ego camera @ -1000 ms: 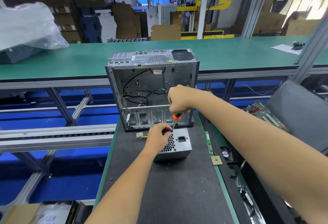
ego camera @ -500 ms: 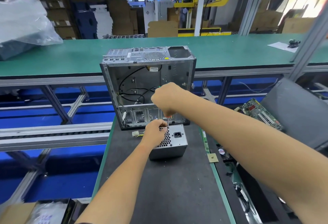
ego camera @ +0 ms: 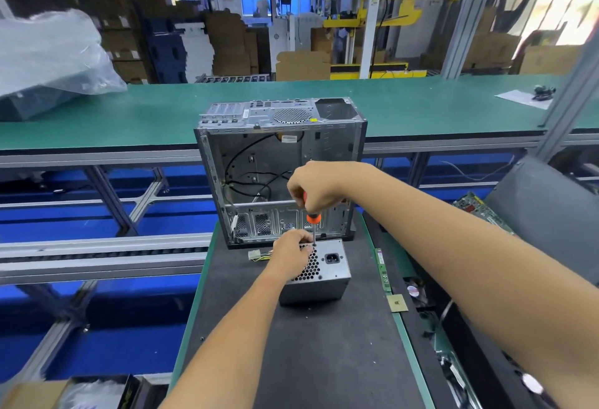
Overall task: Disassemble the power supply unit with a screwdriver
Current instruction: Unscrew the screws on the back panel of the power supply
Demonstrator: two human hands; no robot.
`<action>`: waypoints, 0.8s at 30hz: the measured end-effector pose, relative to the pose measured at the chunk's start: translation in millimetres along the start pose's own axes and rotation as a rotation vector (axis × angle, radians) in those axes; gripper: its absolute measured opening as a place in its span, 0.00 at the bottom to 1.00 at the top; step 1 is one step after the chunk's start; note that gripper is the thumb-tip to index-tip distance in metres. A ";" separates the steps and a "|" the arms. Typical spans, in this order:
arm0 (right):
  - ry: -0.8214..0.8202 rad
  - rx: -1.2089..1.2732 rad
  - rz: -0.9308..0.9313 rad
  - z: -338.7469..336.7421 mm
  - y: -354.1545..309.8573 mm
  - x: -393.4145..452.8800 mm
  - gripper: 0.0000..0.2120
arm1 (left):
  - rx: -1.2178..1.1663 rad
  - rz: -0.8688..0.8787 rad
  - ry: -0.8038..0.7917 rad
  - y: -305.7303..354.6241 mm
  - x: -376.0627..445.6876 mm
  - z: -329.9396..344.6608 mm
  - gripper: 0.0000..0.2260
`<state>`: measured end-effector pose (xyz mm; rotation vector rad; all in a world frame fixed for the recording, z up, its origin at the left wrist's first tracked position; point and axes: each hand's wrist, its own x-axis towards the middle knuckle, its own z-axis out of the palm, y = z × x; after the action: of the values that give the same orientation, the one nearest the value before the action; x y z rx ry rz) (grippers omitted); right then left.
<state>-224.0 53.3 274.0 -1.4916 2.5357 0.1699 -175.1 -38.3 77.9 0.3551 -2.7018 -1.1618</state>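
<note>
A grey metal power supply unit [ego camera: 327, 279] lies on the dark work mat, its honeycomb grille and power socket facing up. My left hand [ego camera: 290, 254] rests on the unit's top left part, fingers curled over its far edge near the grille. My right hand [ego camera: 312, 189] grips the orange-and-black handle of a screwdriver [ego camera: 313, 223] held upright, its tip at the unit's top far edge, beside my left fingertips. A bundle of yellow wires with a white connector [ego camera: 256, 254] sticks out left of the unit.
An open empty computer case [ego camera: 278, 168] stands just behind the unit. A green memory stick [ego camera: 382, 269] and a small chip [ego camera: 397, 303] lie at the mat's right edge. Circuit boards [ego camera: 479, 210] and parts fill bins on the right. A green workbench [ego camera: 129, 116] runs behind.
My right hand has lifted slightly, so the orange collar of the screwdriver shows below it again. The left hand stays on the unit. The view has shifted a little.
</note>
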 end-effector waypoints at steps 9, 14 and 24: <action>-0.002 -0.220 0.103 4.7 8.2 -0.9 0.10 | -0.002 -0.010 -0.012 1.6 1.7 -0.5 0.07; 0.061 0.081 -0.080 0.9 17.9 -9.6 0.05 | -0.063 -0.025 0.005 3.4 -1.0 -0.9 0.07; 0.103 0.058 0.193 7.8 14.2 -3.1 0.13 | -0.059 -0.017 -0.014 5.4 -1.6 -2.8 0.06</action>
<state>-234.1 64.3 267.1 -1.2642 2.7405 0.0468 -173.6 -36.2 83.6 0.3636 -2.6741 -1.2506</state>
